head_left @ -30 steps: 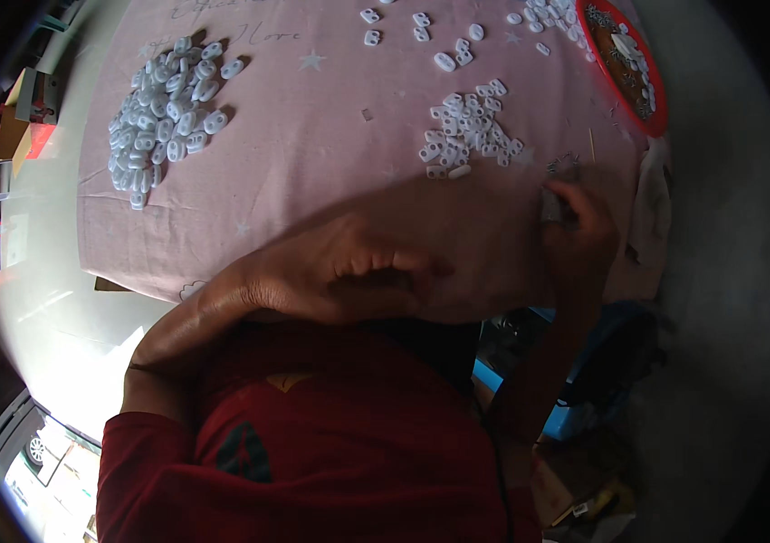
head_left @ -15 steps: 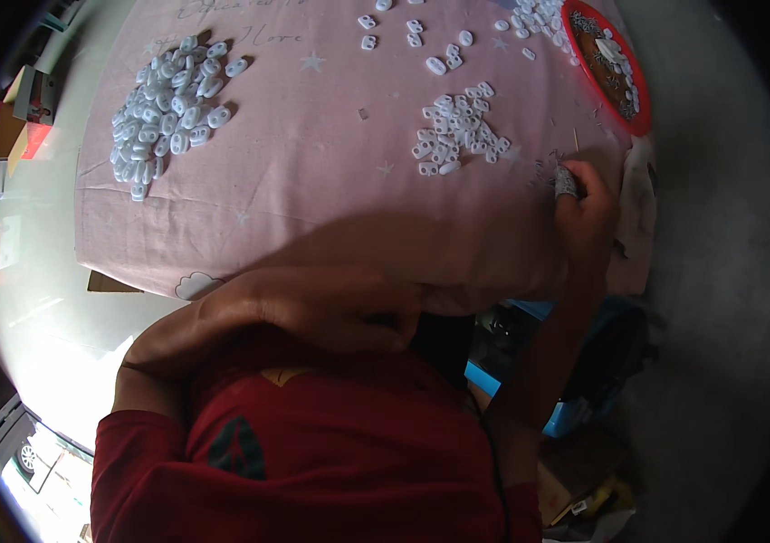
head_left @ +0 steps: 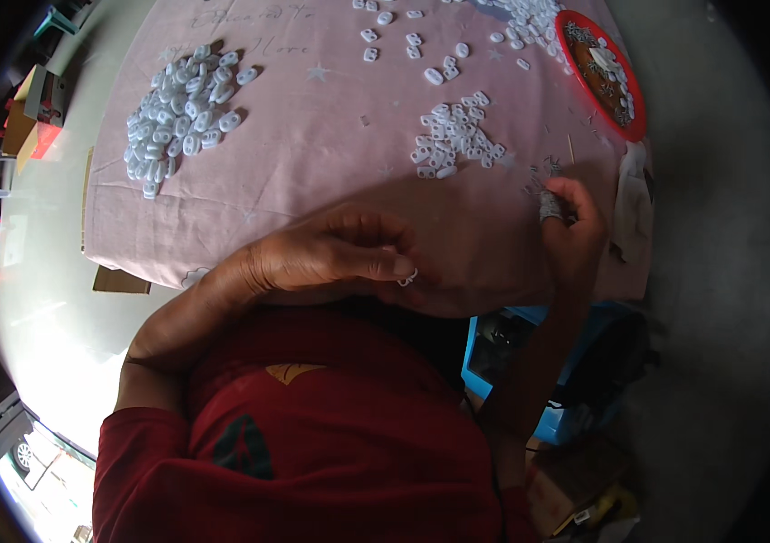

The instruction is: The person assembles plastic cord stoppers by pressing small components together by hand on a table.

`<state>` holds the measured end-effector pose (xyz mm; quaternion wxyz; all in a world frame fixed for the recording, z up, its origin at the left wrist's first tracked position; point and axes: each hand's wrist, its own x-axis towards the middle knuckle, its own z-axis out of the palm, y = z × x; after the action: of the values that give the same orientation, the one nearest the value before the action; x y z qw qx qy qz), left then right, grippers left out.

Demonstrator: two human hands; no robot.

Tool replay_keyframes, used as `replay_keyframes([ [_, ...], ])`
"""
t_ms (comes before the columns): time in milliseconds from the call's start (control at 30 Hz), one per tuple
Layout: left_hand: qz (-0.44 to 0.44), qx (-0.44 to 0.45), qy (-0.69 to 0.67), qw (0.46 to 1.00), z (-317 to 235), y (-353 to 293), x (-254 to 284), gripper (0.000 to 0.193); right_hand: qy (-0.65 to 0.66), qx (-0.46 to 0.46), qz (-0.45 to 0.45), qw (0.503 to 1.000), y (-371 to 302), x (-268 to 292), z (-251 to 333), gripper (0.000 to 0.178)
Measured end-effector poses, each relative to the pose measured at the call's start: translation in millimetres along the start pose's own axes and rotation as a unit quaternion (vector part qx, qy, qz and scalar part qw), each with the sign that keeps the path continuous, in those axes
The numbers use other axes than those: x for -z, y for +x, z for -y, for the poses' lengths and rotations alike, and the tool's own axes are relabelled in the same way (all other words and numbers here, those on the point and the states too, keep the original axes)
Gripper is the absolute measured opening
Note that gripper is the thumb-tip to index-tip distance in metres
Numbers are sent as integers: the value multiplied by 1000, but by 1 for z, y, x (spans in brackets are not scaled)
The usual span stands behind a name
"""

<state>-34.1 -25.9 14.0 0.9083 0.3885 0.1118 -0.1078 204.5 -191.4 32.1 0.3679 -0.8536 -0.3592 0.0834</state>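
Observation:
Near the table's front edge, my left hand (head_left: 335, 253) pinches a small white plastic piece (head_left: 408, 279) between thumb and fingertips. Over on the right, my right hand (head_left: 577, 222) is curled, with a greyish wrap (head_left: 550, 206) around one finger. Its fingertips are beside a scatter of tiny metal pins (head_left: 540, 174) on the cloth; whether they grip a pin is too small to tell. A heap of small white pieces with holes (head_left: 455, 136) lies just beyond, between the two hands. Farther left sits a larger pile of rounded white plastic pieces (head_left: 176, 113).
A pink printed cloth (head_left: 312, 154) covers the table. At the far right stands a red-rimmed tray (head_left: 638, 109) with metal bits and white pieces, beside more white pieces (head_left: 530, 23). A thin stick (head_left: 571, 147) lies near my right hand. Below the table is a blue container (head_left: 475, 362).
My left hand has risen from the table's edge, bringing the small white piece into sight. My right hand has drawn slightly nearer and left, staying beside the pins. The whole view has shifted a little.

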Motion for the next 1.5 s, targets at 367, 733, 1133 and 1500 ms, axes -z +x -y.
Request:
replay_keyframes([
  [367, -45, -95, 25, 994, -1, 29, 0, 15, 275, 32, 29, 961, -26, -20, 10, 25],
  [733, -91, -169, 95, 977, -1, 55, 0, 15, 225, 53, 34, 972, -45, -34, 42, 31],
  [1133, -59, -95, 3, 994, -1, 58, 7, 19, 199, 147, 2, 969, -37, -42, 38, 35],
  [1500, -25, -97, -122, 988, -4, 56, 7, 15, 59, 73, -43, 995, -17, -32, 3, 27],
])
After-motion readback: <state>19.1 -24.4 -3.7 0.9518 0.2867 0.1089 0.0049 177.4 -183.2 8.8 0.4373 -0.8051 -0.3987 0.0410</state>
